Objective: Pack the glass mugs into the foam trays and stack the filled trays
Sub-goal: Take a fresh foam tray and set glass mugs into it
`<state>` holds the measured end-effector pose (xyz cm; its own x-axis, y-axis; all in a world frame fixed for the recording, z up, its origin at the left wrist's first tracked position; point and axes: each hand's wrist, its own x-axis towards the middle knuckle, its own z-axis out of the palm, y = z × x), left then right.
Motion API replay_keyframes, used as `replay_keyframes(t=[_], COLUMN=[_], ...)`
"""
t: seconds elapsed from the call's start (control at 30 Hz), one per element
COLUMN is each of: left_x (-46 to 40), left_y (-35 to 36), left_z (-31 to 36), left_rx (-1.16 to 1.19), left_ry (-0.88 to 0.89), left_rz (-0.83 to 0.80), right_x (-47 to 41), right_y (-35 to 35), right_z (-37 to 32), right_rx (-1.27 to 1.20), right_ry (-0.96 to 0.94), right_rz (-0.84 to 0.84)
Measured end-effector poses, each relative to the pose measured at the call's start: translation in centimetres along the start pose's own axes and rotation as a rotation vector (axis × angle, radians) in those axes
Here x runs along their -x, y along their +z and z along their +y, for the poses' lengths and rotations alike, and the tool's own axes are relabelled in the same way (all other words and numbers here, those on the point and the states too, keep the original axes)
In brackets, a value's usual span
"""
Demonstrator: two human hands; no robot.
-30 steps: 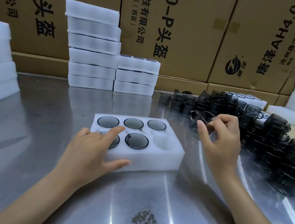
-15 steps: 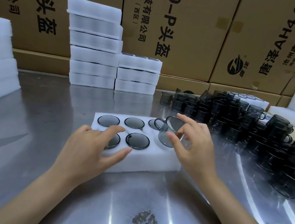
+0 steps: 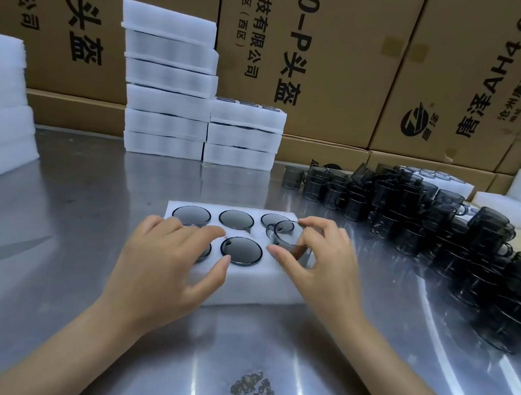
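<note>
steel table (image 3: 71,233) | printed cardboard boxes (image 3: 340,54) behind | dark stain (image 3: 253,389) near front edge

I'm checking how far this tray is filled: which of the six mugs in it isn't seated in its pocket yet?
The front-right mug, gripped by the right hand. It stands above the foam tray, while the other five sit flush.

Tray between my hands, mug going into its near-right pocket.

My left hand (image 3: 167,261) rests on the foam tray (image 3: 257,287); my right hand (image 3: 319,270) holds a mug (image 3: 287,237) over it. Beyond my left hand stand the stacked trays (image 3: 171,84); right of my right hand lies the mug pile (image 3: 455,231), all on the table (image 3: 71,233).
</note>
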<state>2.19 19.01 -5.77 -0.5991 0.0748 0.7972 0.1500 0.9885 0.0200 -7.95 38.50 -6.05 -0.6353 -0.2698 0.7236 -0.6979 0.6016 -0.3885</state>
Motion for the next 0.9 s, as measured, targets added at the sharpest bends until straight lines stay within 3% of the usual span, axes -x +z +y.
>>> replay_keyframes(t=[0.13, 0.27, 0.5, 0.73, 0.9], left_x=[-0.1, 0.2, -1.7, -1.4, -1.3], left_y=[0.3, 1.7, 2.4, 2.9, 2.9], left_z=[1.3, 4.1, 5.4, 5.0, 5.2], left_rx=[-0.017, -0.010, -0.010, -0.018, -0.006], left_ry=[0.106, 0.263, 0.127, 0.146, 0.143], left_rz=[0.051, -0.097, -0.294, -0.324, -0.334], right_x=[0.0, 0.4, 0.7, 1.0, 1.2], right_y=[-0.5, -1.1, -1.2, -0.8, -0.7], right_z=[0.6, 1.5, 1.3, 1.3, 1.4], right_rx=[-0.083, -0.130, -0.065, 0.063, 0.089], right_ry=[0.054, 0.017, -0.079, 0.001, 0.002], right_rz=[-0.008, -0.040, -0.166, -0.367, -0.374])
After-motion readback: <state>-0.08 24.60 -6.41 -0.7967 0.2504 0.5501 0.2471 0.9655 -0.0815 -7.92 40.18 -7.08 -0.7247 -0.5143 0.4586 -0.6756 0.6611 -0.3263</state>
